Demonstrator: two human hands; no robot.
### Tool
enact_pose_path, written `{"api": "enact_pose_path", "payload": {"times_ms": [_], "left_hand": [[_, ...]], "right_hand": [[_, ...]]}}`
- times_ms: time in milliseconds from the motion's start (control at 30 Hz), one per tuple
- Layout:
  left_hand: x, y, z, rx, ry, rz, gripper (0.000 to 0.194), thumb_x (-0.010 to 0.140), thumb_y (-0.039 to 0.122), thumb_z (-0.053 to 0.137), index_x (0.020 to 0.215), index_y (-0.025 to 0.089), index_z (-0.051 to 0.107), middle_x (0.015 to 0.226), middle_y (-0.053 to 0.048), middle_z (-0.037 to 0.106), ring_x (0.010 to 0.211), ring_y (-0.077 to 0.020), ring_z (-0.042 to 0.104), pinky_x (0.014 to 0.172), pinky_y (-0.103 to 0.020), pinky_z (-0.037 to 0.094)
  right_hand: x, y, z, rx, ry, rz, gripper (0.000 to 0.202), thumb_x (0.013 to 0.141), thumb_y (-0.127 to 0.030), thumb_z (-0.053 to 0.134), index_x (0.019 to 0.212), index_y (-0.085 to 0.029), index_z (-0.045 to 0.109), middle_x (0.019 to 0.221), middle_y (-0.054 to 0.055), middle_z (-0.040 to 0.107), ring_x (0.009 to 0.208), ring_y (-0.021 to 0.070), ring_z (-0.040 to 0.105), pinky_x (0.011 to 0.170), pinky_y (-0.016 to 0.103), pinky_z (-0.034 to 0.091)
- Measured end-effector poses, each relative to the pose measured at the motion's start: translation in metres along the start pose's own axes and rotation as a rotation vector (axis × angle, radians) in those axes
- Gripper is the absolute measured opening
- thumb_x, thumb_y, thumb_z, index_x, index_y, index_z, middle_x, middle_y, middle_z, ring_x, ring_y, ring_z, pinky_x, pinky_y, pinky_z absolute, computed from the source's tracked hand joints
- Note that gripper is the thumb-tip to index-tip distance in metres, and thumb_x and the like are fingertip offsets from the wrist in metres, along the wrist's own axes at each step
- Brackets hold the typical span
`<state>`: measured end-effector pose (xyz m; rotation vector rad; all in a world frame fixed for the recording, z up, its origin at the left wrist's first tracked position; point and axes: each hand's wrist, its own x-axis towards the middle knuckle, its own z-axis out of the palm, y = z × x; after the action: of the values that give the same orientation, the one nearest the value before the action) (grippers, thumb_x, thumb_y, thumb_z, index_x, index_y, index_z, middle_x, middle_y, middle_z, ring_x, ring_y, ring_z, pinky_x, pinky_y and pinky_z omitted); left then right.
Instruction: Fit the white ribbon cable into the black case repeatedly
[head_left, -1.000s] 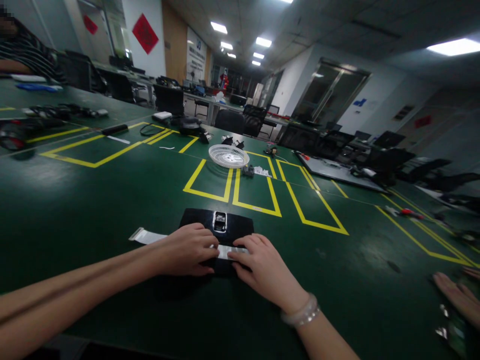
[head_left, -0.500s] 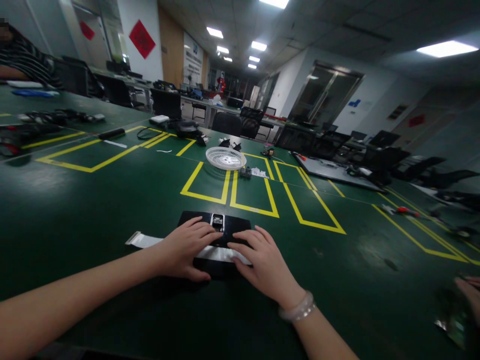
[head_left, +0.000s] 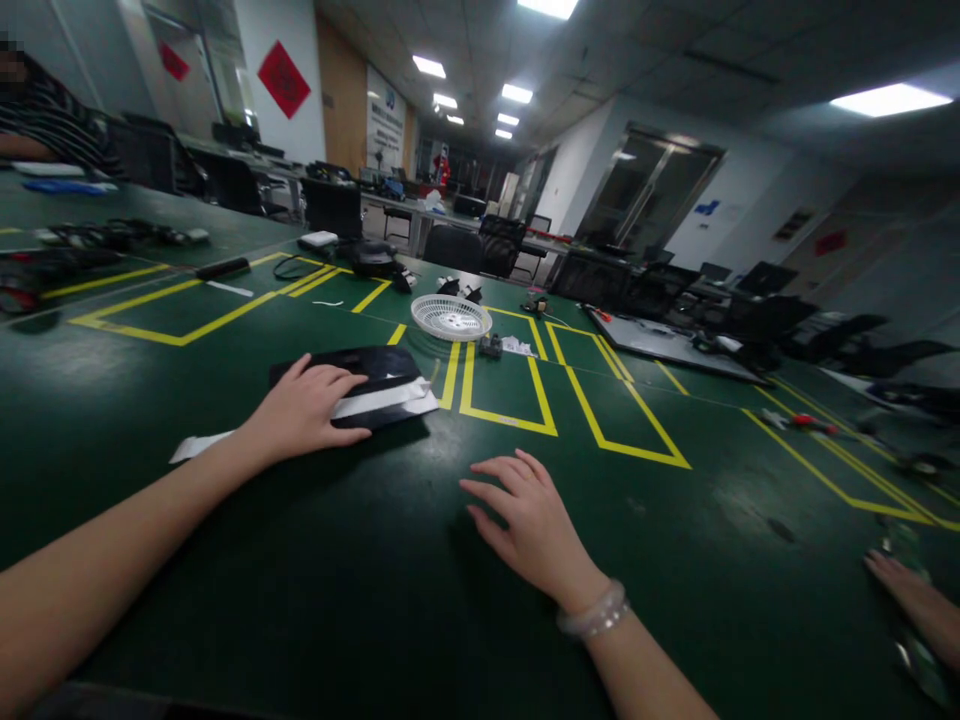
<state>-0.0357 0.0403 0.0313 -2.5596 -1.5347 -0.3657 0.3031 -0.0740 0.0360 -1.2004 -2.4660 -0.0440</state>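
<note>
My left hand point(head_left: 301, 411) rests flat on a black flat panel point(head_left: 375, 372) with a white ribbon strip point(head_left: 390, 400) across it, on the green table left of centre. The strip's other end point(head_left: 193, 446) sticks out to the left of my wrist. My right hand point(head_left: 529, 521) lies palm down on the bare table with fingers spread, holding nothing, apart from the panel. A pale bracelet point(head_left: 598, 613) circles my right wrist.
A white round fan grille point(head_left: 451, 317) sits beyond the panel among yellow taped boxes point(head_left: 501, 385). Small parts point(head_left: 493, 345) lie next to it. Another person's hand point(head_left: 911, 597) shows at the right edge. A person sits at the far left point(head_left: 45, 110). Chairs line the far side.
My left hand has slid the black panel with its strip away to the left and farther up the table. My right hand has come off the panel and now lies on the bare table.
</note>
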Motion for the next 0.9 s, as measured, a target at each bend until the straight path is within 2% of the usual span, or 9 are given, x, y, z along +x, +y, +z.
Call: {"api": "enact_pose_path", "payload": {"times_ms": [133,233,433,600,700,833,900], "left_hand": [[-0.001,-0.058,0.002,0.094,-0.084,-0.272,0.08,0.086,0.07,0.05,0.14,0.01,0.053,0.138,-0.021,0.054,0.129,-0.038,0.046,0.113,-0.062,0.018],[-0.01,-0.094,-0.001,0.119,-0.114,-0.419,0.083,0.089,0.069,0.044,0.139,0.005,0.052,0.137,-0.025,0.053,0.127,-0.0419,0.046,0.106,-0.066,0.025],[-0.029,-0.137,-0.002,0.125,-0.182,-0.728,0.091,0.085,0.078,0.04,0.143,0.008,0.048,0.139,-0.026,0.051,0.126,-0.043,0.046,0.104,-0.064,0.028],[-0.035,-0.15,0.002,0.12,-0.207,-0.816,0.098,0.083,0.084,0.033,0.145,0.009,0.045,0.138,-0.026,0.05,0.125,-0.0447,0.045,0.102,-0.063,0.03],[-0.034,-0.145,0.001,0.096,-0.222,-0.828,0.096,0.084,0.081,0.035,0.145,0.006,0.044,0.139,-0.027,0.049,0.124,-0.044,0.046,0.101,-0.063,0.032],[-0.031,-0.132,-0.002,0.09,-0.221,-0.793,0.082,0.089,0.07,0.039,0.14,0.006,0.048,0.145,-0.026,0.042,0.125,-0.0435,0.045,0.092,-0.055,0.044],[-0.029,-0.127,-0.002,0.08,-0.244,-0.804,0.076,0.091,0.066,0.04,0.134,0.005,0.052,0.142,-0.027,0.044,0.122,-0.044,0.047,0.088,-0.055,0.047]], "right_hand": [[-0.001,0.001,0.002,0.0,-0.092,0.032,0.025,0.093,-0.024,0.062,0.117,-0.029,0.067,0.119,0.003,0.067,0.114,0.0223,0.058,0.114,0.051,0.032],[-0.001,0.001,0.002,-0.003,-0.132,0.047,0.024,0.093,-0.025,0.062,0.116,-0.029,0.068,0.119,0.003,0.067,0.114,0.0228,0.058,0.115,0.052,0.031],[0.0,0.0,0.001,-0.006,-0.155,0.067,0.024,0.093,-0.025,0.063,0.115,-0.029,0.069,0.117,0.002,0.067,0.114,0.0223,0.058,0.115,0.051,0.031],[-0.001,0.001,0.001,-0.001,-0.165,0.074,0.024,0.092,-0.024,0.063,0.115,-0.029,0.069,0.117,0.002,0.067,0.114,0.0223,0.058,0.115,0.051,0.03],[0.0,0.002,0.002,-0.001,-0.17,0.072,0.024,0.093,-0.024,0.063,0.115,-0.03,0.069,0.117,0.002,0.067,0.114,0.0221,0.058,0.115,0.052,0.03],[0.001,0.002,0.002,-0.004,-0.172,0.058,0.023,0.093,-0.024,0.063,0.114,-0.029,0.069,0.116,0.003,0.068,0.113,0.0227,0.059,0.115,0.052,0.03],[0.0,0.002,0.002,-0.006,-0.173,0.055,0.022,0.093,-0.025,0.063,0.114,-0.029,0.07,0.116,0.003,0.068,0.113,0.0228,0.059,0.115,0.052,0.03]]}}
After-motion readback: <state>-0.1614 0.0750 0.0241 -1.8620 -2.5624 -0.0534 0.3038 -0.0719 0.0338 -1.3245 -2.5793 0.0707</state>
